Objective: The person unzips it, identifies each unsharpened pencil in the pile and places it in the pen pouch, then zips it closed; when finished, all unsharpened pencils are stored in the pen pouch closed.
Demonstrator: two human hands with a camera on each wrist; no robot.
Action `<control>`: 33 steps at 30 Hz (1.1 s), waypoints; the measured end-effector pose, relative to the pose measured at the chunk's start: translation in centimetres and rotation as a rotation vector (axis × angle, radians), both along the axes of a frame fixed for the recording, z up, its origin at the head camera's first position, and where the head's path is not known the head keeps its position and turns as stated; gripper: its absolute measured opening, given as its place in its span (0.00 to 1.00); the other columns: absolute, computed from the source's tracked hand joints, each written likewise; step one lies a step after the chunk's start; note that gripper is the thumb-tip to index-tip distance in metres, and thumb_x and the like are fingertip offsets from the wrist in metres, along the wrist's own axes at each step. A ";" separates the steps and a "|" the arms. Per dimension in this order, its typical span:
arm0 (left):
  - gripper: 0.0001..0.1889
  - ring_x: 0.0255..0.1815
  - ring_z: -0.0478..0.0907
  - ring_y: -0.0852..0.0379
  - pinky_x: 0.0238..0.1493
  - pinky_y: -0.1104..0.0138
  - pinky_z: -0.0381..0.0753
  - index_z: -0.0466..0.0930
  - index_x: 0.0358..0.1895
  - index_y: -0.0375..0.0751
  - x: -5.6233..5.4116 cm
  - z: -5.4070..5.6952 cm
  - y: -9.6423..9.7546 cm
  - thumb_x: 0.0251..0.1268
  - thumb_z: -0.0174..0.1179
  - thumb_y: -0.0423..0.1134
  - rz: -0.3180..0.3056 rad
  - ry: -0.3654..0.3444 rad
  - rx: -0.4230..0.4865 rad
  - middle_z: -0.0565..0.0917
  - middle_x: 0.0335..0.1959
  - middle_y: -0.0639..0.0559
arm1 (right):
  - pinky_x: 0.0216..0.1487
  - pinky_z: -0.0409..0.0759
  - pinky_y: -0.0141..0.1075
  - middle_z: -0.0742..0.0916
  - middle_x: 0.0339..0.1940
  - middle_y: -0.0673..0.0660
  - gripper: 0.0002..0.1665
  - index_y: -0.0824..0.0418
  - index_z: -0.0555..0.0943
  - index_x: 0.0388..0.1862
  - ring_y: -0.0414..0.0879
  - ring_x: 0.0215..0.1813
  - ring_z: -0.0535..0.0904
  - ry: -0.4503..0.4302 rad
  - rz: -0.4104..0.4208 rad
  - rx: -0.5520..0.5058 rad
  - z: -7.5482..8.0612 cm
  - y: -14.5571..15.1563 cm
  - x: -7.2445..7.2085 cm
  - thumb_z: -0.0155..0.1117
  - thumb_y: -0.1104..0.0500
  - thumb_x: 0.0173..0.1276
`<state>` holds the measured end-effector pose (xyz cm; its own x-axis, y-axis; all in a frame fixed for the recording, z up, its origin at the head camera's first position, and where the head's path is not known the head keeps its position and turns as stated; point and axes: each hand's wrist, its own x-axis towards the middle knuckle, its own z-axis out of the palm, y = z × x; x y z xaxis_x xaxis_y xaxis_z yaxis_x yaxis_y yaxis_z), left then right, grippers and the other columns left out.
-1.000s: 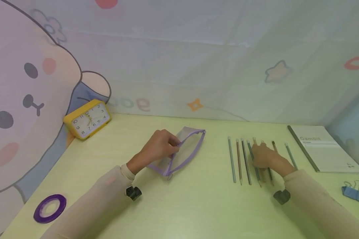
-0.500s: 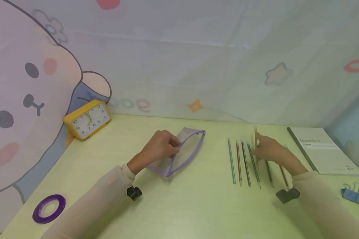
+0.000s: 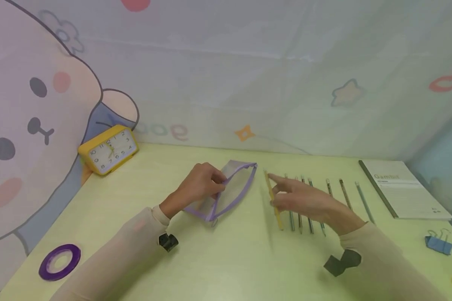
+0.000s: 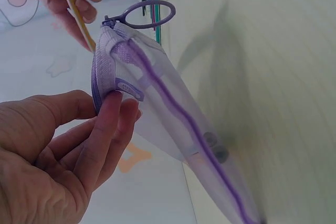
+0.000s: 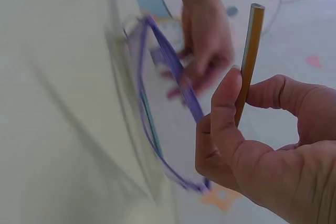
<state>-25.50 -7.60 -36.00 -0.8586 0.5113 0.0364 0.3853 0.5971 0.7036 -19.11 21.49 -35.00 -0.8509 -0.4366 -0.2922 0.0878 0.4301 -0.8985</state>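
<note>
My left hand (image 3: 200, 182) pinches one side of the zipped edge of a translucent pencil pouch (image 3: 231, 168) trimmed in purple. The pouch's mouth gapes open, facing my right side. In the left wrist view, the pouch (image 4: 168, 108) has a ring pull (image 4: 167, 11) on its zipper. A thin teal stick (image 5: 150, 121) shows through the opening in the right wrist view. Between thumb and fingers, my right hand (image 3: 305, 200) holds a yellow pencil (image 3: 277, 213) above the table, just right of the pouch. Behind that hand lie several pencils, partly covered by it.
More pencils, among them a teal one (image 3: 365, 202), lie right of my right hand. Further right are a notebook (image 3: 407, 192) and a blue binder clip (image 3: 438, 244). A yellow clock (image 3: 109, 150) and a purple tape roll (image 3: 59, 262) sit at left.
My right hand has picked the yellow pencil out of the row and carried it left to beside the pouch. My left hand has stayed on the pouch's edge.
</note>
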 end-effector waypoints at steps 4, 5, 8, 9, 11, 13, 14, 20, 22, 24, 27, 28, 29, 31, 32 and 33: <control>0.14 0.23 0.88 0.58 0.35 0.66 0.88 0.88 0.49 0.31 -0.1 -0.2 0.0 0.61 0.63 0.30 -0.005 0.009 0.009 0.91 0.38 0.40 | 0.63 0.77 0.42 0.73 0.61 0.65 0.53 0.51 0.42 0.85 0.52 0.54 0.80 -0.052 0.025 -0.101 -2.0 -3.2 -0.6 0.60 0.61 0.68; 0.14 0.23 0.88 0.58 0.35 0.66 0.88 0.88 0.49 0.30 -0.1 -0.2 0.0 0.61 0.63 0.30 -0.005 0.011 0.009 0.91 0.38 0.40 | 0.61 0.77 0.41 0.74 0.61 0.64 0.54 0.51 0.42 0.85 0.51 0.53 0.80 -0.047 0.027 -0.101 -2.4 -3.8 -0.9 0.61 0.61 0.67; 0.14 0.22 0.88 0.58 0.35 0.67 0.88 0.88 0.48 0.31 -0.1 -0.3 0.1 0.60 0.63 0.30 -0.009 0.020 0.003 0.91 0.37 0.41 | 0.62 0.76 0.41 0.76 0.60 0.62 0.56 0.52 0.40 0.85 0.48 0.52 0.82 -0.039 0.018 -0.082 -3.4 -5.4 -2.0 0.60 0.60 0.67; 0.14 0.22 0.88 0.59 0.36 0.67 0.88 0.88 0.48 0.31 -0.1 -0.3 0.2 0.60 0.63 0.30 -0.009 0.021 -0.001 0.91 0.37 0.41 | 0.64 0.75 0.42 0.77 0.61 0.61 0.56 0.54 0.38 0.85 0.47 0.53 0.82 -0.046 0.019 -0.095 -3.6 -5.8 -2.4 0.59 0.60 0.67; 0.14 0.22 0.88 0.59 0.36 0.67 0.88 0.88 0.48 0.32 -0.1 -0.3 0.3 0.60 0.63 0.30 -0.006 0.019 -0.009 0.91 0.38 0.41 | 0.66 0.76 0.44 0.77 0.62 0.64 0.55 0.57 0.36 0.85 0.49 0.55 0.82 -0.070 0.025 -0.150 -3.9 -6.6 -3.3 0.57 0.61 0.70; 0.14 0.22 0.88 0.59 0.36 0.67 0.88 0.88 0.49 0.31 0.0 -0.2 0.3 0.60 0.63 0.30 -0.004 0.019 -0.008 0.91 0.38 0.41 | 0.67 0.77 0.45 0.77 0.63 0.69 0.51 0.61 0.38 0.84 0.52 0.57 0.82 -0.083 0.043 -0.210 -4.1 -7.2 -4.0 0.55 0.63 0.72; 0.14 0.23 0.88 0.59 0.36 0.67 0.88 0.88 0.49 0.31 0.0 -0.1 0.4 0.60 0.63 0.30 -0.002 0.015 -0.004 0.91 0.38 0.41 | 0.67 0.78 0.45 0.78 0.63 0.71 0.48 0.61 0.41 0.84 0.54 0.58 0.83 -0.088 0.047 -0.236 -4.1 -7.5 -4.3 0.55 0.64 0.73; 0.13 0.23 0.89 0.58 0.33 0.68 0.88 0.88 0.48 0.31 -0.1 0.1 0.4 0.61 0.63 0.30 -0.004 0.013 0.003 0.91 0.39 0.41 | 0.59 0.84 0.39 0.88 0.43 0.60 0.37 0.63 0.55 0.75 0.49 0.47 0.87 -0.068 0.012 -0.294 -4.4 -8.7 -5.5 0.57 0.67 0.71; 0.13 0.23 0.88 0.58 0.32 0.69 0.87 0.89 0.47 0.32 -0.1 0.1 0.5 0.60 0.63 0.30 -0.006 0.019 0.001 0.91 0.38 0.41 | 0.54 0.85 0.38 0.88 0.38 0.53 0.37 0.65 0.57 0.74 0.45 0.42 0.86 -0.048 0.003 -0.300 -4.6 -9.0 -5.8 0.57 0.69 0.68; 0.13 0.22 0.88 0.59 0.31 0.69 0.87 0.89 0.47 0.33 -0.1 0.0 0.5 0.60 0.62 0.30 -0.013 0.028 -0.001 0.92 0.38 0.42 | 0.50 0.85 0.36 0.87 0.35 0.50 0.34 0.67 0.61 0.70 0.44 0.40 0.85 -0.026 0.009 -0.308 -4.9 -9.4 -6.0 0.57 0.71 0.66; 0.13 0.22 0.87 0.60 0.31 0.70 0.86 0.89 0.47 0.34 -0.2 0.0 0.5 0.60 0.62 0.30 -0.025 0.044 -0.002 0.92 0.37 0.43 | 0.49 0.85 0.36 0.89 0.41 0.50 0.27 0.65 0.68 0.64 0.45 0.43 0.86 -0.005 0.004 -0.326 -5.1 -9.9 -6.1 0.59 0.72 0.66; 0.13 0.22 0.87 0.60 0.31 0.70 0.86 0.89 0.46 0.34 -0.2 0.0 0.5 0.60 0.62 0.30 -0.027 0.048 -0.003 0.92 0.36 0.44 | 0.49 0.85 0.37 0.89 0.42 0.51 0.26 0.65 0.70 0.63 0.45 0.43 0.87 0.000 0.002 -0.329 -5.1 -10.1 -6.1 0.60 0.72 0.66; 0.13 0.21 0.87 0.61 0.31 0.70 0.86 0.89 0.46 0.34 -0.1 0.0 0.4 0.60 0.62 0.30 -0.030 0.052 -0.006 0.92 0.36 0.44 | 0.48 0.85 0.36 0.89 0.41 0.51 0.25 0.64 0.71 0.62 0.45 0.43 0.87 0.002 -0.004 -0.330 -5.1 -10.3 -6.0 0.60 0.72 0.66; 0.13 0.21 0.87 0.61 0.32 0.70 0.86 0.89 0.46 0.33 -0.1 0.0 0.3 0.60 0.62 0.30 -0.030 0.060 -0.008 0.92 0.35 0.44 | 0.46 0.85 0.36 0.90 0.40 0.51 0.24 0.63 0.73 0.60 0.45 0.42 0.87 -0.002 -0.027 -0.324 -5.2 -10.6 -5.9 0.61 0.72 0.65; 0.13 0.21 0.87 0.61 0.32 0.70 0.86 0.89 0.46 0.33 -0.1 0.1 0.3 0.60 0.63 0.31 -0.032 0.062 -0.008 0.92 0.35 0.44 | 0.45 0.85 0.35 0.90 0.38 0.51 0.23 0.64 0.75 0.58 0.44 0.40 0.87 -0.002 -0.038 -0.323 -5.2 -10.8 -5.8 0.61 0.73 0.64; 0.13 0.21 0.87 0.61 0.32 0.69 0.86 0.89 0.46 0.33 -0.1 0.1 0.3 0.60 0.63 0.31 -0.030 0.062 -0.009 0.92 0.35 0.44 | 0.44 0.85 0.33 0.89 0.35 0.51 0.29 0.67 0.72 0.64 0.44 0.38 0.86 -0.014 -0.059 -0.311 -5.2 -11.0 -5.8 0.61 0.73 0.64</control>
<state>-25.57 -7.35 -35.93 -0.8391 0.5373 0.0848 0.4461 0.5905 0.6725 -24.88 10.53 -40.21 -0.8744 -0.4567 -0.1640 0.1175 0.1287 -0.9847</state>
